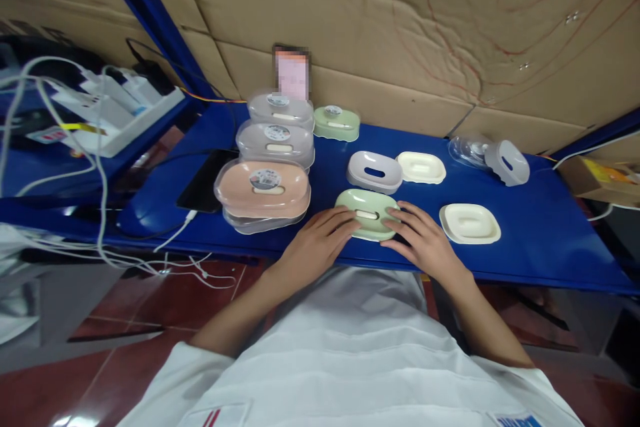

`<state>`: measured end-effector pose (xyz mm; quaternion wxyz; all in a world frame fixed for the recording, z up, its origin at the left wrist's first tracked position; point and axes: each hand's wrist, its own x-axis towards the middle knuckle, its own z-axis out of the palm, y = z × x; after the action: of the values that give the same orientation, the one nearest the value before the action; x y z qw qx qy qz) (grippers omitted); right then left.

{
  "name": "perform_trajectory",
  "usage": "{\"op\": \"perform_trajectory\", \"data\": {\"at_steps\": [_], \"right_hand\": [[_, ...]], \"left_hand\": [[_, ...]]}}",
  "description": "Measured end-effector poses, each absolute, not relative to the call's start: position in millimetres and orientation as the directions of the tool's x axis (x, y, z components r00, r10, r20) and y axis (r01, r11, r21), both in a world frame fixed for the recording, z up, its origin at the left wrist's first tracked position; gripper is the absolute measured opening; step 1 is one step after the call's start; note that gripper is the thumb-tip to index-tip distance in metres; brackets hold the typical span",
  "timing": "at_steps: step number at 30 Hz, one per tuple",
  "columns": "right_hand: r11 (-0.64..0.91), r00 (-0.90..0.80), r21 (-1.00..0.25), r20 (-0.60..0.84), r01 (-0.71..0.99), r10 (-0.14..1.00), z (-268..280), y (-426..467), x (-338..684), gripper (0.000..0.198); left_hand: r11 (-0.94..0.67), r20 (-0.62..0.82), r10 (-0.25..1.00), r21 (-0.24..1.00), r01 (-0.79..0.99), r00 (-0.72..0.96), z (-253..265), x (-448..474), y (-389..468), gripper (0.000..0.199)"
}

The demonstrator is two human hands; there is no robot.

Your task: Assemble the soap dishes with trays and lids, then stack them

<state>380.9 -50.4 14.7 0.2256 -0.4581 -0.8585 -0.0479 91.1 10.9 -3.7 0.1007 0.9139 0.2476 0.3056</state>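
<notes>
A light green soap dish with a slot in its middle lies on the blue tabletop near the front edge. My left hand grips its left end, fingers on the rim and top. From the other side, my right hand holds the right end, its fingers on the rim. A cream strip shows through the slot. Just behind stands a grey slotted dish, beside a cream base plate. Another cream base plate lies right of my right hand.
Lidded soap dishes stand at the left: a peach one, several grey ones and a green one. A phone leans on the cardboard wall. Clear lids and a grey dish sit far right. Cables hang left.
</notes>
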Motion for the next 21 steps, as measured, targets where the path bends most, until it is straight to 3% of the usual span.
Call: {"op": "perform_trajectory", "data": {"at_steps": [6, 12, 16, 21], "right_hand": [[0.584, -0.491, -0.184, 0.381, 0.790, 0.784, 18.1, -45.3, 388.3, 0.045], [0.425, -0.347, -0.171, 0.354, 0.889, 0.868, 18.6, -10.6, 393.5, 0.061], [0.337, -0.265, -0.128, 0.393, 0.933, 0.881, 18.4, -10.2, 393.4, 0.048], [0.324, -0.113, -0.347, 0.510, 0.880, 0.853, 19.8, -24.1, 395.8, 0.034]], "left_hand": [[-0.848, 0.497, 0.528, 0.358, 0.391, 0.689, -8.2, 87.7, 11.0, 0.031], [-0.819, 0.487, 0.573, 0.367, 0.441, 0.659, -5.0, 83.6, 8.9, 0.022], [-0.827, 0.504, 0.563, 0.344, 0.445, 0.655, -0.3, 83.8, 7.7, 0.019], [-0.808, 0.506, 0.589, 0.357, 0.469, 0.630, -1.4, 83.8, 5.9, 0.030]]}}
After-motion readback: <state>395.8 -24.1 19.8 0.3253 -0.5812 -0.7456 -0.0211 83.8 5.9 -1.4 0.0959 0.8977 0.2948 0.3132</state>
